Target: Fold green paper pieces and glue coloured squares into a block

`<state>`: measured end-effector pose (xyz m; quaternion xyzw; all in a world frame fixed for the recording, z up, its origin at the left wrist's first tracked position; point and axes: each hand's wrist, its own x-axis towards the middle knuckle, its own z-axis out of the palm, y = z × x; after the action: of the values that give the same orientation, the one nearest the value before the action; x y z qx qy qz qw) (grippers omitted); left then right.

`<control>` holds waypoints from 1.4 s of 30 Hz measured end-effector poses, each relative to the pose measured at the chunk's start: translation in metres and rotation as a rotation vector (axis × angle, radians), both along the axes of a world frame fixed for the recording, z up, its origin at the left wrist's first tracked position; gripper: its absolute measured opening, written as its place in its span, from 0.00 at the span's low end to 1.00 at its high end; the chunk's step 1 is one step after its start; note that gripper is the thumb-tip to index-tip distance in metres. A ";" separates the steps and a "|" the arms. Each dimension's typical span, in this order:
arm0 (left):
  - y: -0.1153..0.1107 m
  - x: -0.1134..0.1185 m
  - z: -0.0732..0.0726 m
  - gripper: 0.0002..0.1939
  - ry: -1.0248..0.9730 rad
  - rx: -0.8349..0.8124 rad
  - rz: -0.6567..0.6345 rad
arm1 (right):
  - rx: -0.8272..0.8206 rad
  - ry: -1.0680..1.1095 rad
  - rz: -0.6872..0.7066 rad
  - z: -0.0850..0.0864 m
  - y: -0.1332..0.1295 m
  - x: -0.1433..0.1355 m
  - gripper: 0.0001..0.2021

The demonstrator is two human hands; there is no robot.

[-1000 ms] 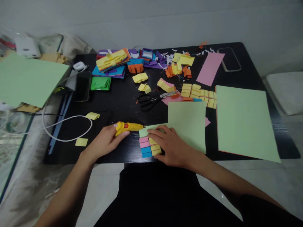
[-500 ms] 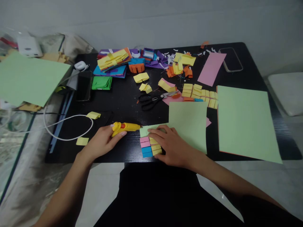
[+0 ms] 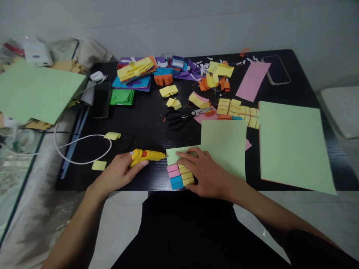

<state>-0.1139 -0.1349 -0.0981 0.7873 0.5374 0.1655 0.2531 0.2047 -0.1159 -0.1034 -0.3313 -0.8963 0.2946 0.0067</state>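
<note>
My left hand (image 3: 119,170) is closed around a yellow glue gun (image 3: 148,155), whose nozzle points right at the left edge of a light green paper strip (image 3: 172,157). I cannot tell whether the nozzle touches the paper. My right hand (image 3: 203,172) lies over the strip with its fingers stretched out, thumb near the table's front edge. Folded paper pieces sit in rows on the strip: a pink pair (image 3: 173,171), a blue pair (image 3: 176,182) and yellow ones (image 3: 186,175), partly under my right hand.
Black-handled scissors (image 3: 182,117) lie beyond my hands. Light green sheets (image 3: 224,145) (image 3: 291,142) rest to the right. Folded paper bundles (image 3: 137,71) and scraps fill the back. A white cable (image 3: 84,162) loops at left near a dark phone (image 3: 101,101).
The glue gun's nozzle has shifted slightly toward me along the strip's left edge, and the gun's tilt has changed a little. My right hand keeps its place on the strip.
</note>
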 end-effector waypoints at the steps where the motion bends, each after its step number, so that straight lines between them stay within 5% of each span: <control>1: -0.001 0.000 0.000 0.26 0.002 -0.006 0.000 | -0.007 -0.005 0.008 0.001 0.000 0.000 0.31; 42: -0.010 0.020 0.010 0.13 -0.017 -0.141 -0.151 | -0.085 0.014 0.101 0.008 0.003 0.014 0.28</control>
<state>-0.0940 -0.1451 -0.0882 0.8044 0.4845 0.1146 0.3242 0.2185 -0.1133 -0.0957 -0.2836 -0.8984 0.3348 -0.0160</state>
